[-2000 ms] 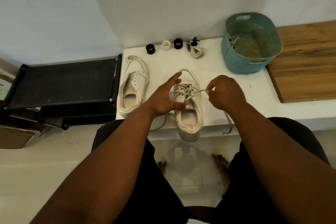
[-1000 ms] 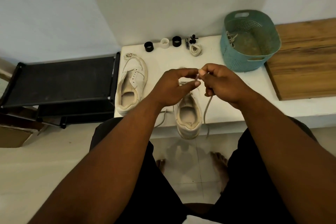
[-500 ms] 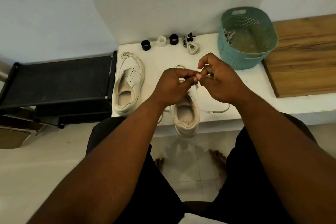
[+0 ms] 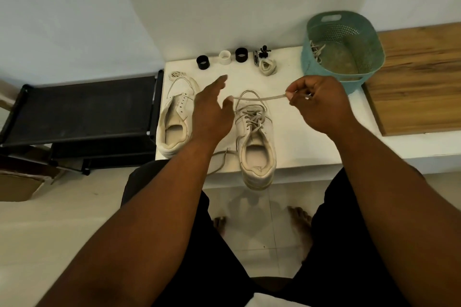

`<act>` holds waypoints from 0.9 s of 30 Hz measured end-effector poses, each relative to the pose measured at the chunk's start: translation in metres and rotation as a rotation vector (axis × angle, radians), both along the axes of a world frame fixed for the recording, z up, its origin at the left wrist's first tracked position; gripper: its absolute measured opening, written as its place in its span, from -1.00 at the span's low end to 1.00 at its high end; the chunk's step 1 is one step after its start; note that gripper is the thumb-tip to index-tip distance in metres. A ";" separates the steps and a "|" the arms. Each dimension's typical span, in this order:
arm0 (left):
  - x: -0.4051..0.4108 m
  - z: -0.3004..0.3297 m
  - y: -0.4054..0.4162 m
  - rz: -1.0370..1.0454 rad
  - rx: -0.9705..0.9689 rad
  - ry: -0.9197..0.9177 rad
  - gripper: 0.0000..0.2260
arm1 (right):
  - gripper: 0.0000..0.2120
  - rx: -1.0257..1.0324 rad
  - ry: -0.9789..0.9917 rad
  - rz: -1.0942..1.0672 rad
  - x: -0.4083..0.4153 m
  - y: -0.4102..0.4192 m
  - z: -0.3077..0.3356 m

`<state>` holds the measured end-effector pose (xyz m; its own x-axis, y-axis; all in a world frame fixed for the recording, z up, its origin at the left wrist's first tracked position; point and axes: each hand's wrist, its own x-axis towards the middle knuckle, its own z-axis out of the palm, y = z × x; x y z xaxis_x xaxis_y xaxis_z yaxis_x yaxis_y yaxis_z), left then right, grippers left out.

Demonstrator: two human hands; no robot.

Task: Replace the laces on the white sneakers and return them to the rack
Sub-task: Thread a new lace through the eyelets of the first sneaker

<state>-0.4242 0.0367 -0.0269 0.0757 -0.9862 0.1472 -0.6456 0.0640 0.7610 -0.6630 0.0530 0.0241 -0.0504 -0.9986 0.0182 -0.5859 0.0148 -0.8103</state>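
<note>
Two white sneakers stand on the white table [image 4: 301, 139], toes away from me. The right sneaker [image 4: 257, 147] has a lace through its eyelets, with its heel over the front edge. The left sneaker [image 4: 174, 119] shows bare eyelets. My right hand [image 4: 321, 104] pinches a stretch of lace [image 4: 259, 98] pulled level above the laced sneaker's toe. My left hand [image 4: 212, 117] hovers between the sneakers with fingers straight, its thumb tip at the lace's left end. Another lace end [image 4: 220, 162] trails off the table's front edge. The black shoe rack [image 4: 82, 107] stands left of the table.
A teal perforated basket [image 4: 309, 65] with old laces inside stands at the back right, next to a wooden board [image 4: 419, 77]. Along the back edge sit two black rings [image 4: 202, 62], a white ring [image 4: 225, 57] and a rolled lace [image 4: 267, 67]. A small lace coil [image 4: 177, 74] lies by the left sneaker's toe.
My hands were together over the laced sneaker, both pinching the lace. They have drawn apart: the right pulled the lace out to the right, and the left opened its fingers.
</note>
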 end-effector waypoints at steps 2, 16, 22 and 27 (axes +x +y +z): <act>-0.010 0.008 0.001 -0.261 0.017 0.049 -0.67 | -0.91 0.019 -0.006 0.093 0.017 0.004 -0.004; -0.004 0.003 -0.001 -0.201 0.109 0.042 -0.89 | -0.72 0.182 -0.703 0.204 0.004 0.007 0.005; -0.004 0.000 0.003 -0.232 0.133 0.068 -0.91 | -0.80 0.012 -0.340 0.098 0.013 -0.003 -0.008; -0.008 0.002 0.006 -0.239 0.117 0.050 -0.92 | -0.90 -0.033 -0.357 0.012 0.010 -0.006 -0.016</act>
